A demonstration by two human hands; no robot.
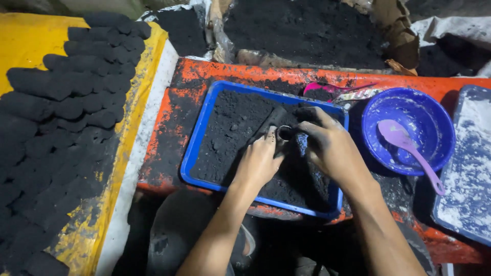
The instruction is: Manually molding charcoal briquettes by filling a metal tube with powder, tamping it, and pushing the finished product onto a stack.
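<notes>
A blue tray (198,134) full of black powder lies on an orange table (240,72). Over its right half, both hands meet around a small dark metal tube (283,134) with an open round end. My left hand (260,161) grips the tube from below, thumb at its mouth. My right hand (327,143) cups it from the right, fingers curled over black powder. Both hands are smeared with the powder.
Several rows of black pressed cylinders (66,97) lie on a yellow surface at left. Right of the tray stands a blue bowl (424,110) with a purple spoon (409,148), then a dusty blue tray (468,174). A heap of black powder (307,30) sits behind.
</notes>
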